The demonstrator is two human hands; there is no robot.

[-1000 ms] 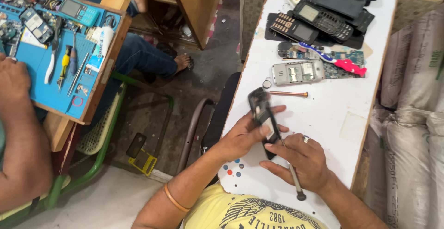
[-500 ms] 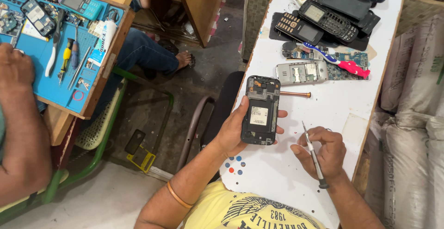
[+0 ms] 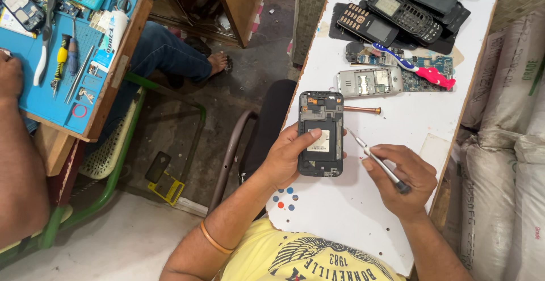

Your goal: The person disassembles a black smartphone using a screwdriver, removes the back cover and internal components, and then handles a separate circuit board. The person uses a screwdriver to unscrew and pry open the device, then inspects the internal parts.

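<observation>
Black opened smartphone with bare back frame (image 3: 321, 134) sits upright in my left hand (image 3: 289, 156), fingers curled round its edges, thumb across the middle. My right hand (image 3: 404, 179) pinches a thin metal screwdriver (image 3: 377, 161), tip just beside the phone's right edge, above the white table (image 3: 397, 116).

A dark matt plastic phone frame (image 3: 321, 134) with exposed metal parts sits centre frame above a smooth white table (image 3: 397, 116), beside a shiny metal-shafted screwdriver (image 3: 377, 162).
</observation>
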